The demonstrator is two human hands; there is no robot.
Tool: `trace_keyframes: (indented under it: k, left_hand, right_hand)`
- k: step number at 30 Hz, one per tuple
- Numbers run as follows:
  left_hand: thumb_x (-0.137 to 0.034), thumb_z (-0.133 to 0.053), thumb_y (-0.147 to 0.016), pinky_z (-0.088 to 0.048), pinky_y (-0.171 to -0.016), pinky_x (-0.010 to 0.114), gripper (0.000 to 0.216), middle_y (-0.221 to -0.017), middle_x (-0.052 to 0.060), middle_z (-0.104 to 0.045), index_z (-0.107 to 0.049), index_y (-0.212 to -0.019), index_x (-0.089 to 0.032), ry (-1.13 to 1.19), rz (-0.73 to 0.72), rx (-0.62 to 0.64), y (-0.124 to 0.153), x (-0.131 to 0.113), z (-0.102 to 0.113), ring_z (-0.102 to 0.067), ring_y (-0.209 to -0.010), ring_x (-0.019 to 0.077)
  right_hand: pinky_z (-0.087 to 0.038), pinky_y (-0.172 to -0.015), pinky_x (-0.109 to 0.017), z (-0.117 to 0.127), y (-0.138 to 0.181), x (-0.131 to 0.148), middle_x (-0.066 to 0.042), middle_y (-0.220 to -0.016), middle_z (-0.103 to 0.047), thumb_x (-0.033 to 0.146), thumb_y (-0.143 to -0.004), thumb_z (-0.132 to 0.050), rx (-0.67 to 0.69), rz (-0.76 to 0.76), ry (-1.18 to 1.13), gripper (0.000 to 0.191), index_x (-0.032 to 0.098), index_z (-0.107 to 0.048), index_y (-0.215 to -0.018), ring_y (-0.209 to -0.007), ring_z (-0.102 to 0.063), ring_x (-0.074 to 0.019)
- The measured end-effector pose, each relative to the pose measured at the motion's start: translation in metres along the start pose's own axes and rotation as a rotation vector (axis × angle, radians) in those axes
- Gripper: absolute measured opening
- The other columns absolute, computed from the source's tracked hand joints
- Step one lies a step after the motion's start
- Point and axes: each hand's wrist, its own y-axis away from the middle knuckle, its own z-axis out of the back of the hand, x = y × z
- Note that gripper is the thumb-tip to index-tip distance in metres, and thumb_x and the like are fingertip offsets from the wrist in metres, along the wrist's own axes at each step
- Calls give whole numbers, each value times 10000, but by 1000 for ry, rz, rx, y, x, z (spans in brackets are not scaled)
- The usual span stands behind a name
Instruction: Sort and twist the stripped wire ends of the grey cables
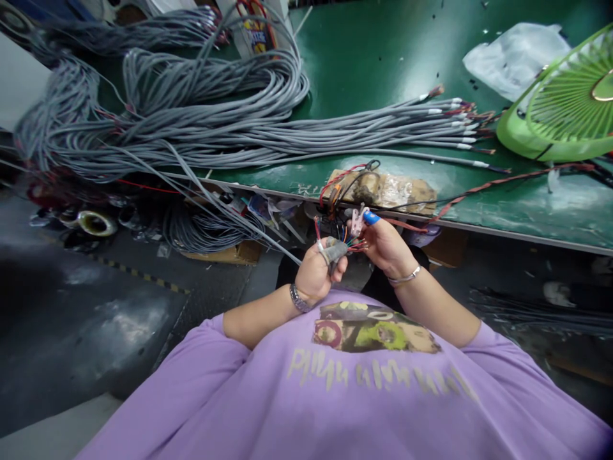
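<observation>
Hands work a cable end just off the counter's front edge.
The left hand (316, 271) clenches a round grey sheathed cable (335, 250); the right hand (385, 246), blue-taped fingertip raised, pinches its thin coloured wires (353, 243). Above, glossy green counter (383, 57) carries smooth grey cable bundles (215, 121), its far middle bare.

We've got both forearms bent in toward our chest, left hand (316, 271) curled into a loose fist, right hand (385, 246) just beside it, fingers (371, 218) pinched together up front.
</observation>
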Motion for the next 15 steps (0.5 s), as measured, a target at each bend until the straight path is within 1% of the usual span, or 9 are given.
trace_keyframes:
  k: [4,7,9,11,15]
  left_hand:
    - [-420,-736,-706,-255,-346,156,341,-480,-55,-549,-486,-737,-189,0,4,-9,0,0,0,-412,-341,47]
    - [-412,-736,-706,-252,-342,156,341,-479,-57,-548,-479,-735,-191,1,6,-8,0,0,-1,-410,-340,47]
    - [-409,-739,-699,-245,-341,157,342,-479,-58,-548,-477,-737,-192,1,9,-11,-1,0,-2,-404,-339,46]
    - [-409,-739,-695,-241,-342,158,343,-480,-58,-549,-477,-740,-192,-1,15,-17,-1,1,-2,-397,-337,44]
    - [-425,-751,-676,-238,-342,163,370,-478,-56,-545,-470,-728,-191,-18,38,-24,-1,2,-2,-388,-328,41]
  right_hand:
    - [-433,-549,-247,-1,0,1,-11,-733,-693,483,-743,-744,-14,-17,20,320,181,-699,-840,-607,-563,-118]
    - [-461,-594,-258,-4,0,0,-9,-724,-699,525,-786,-721,-40,-27,-23,339,190,-688,-820,-628,-580,-125]
    - [-474,-606,-255,-5,-1,-2,-3,-710,-701,547,-782,-733,-70,-33,-63,359,192,-680,-799,-630,-589,-122]
    - [-475,-586,-242,-7,-3,-3,3,-705,-705,550,-768,-752,-94,-45,-91,367,191,-681,-789,-615,-591,-113]
    - [-474,-560,-218,-7,-6,-4,6,-700,-710,515,-779,-763,-98,-39,-111,340,183,-687,-781,-588,-592,-90]
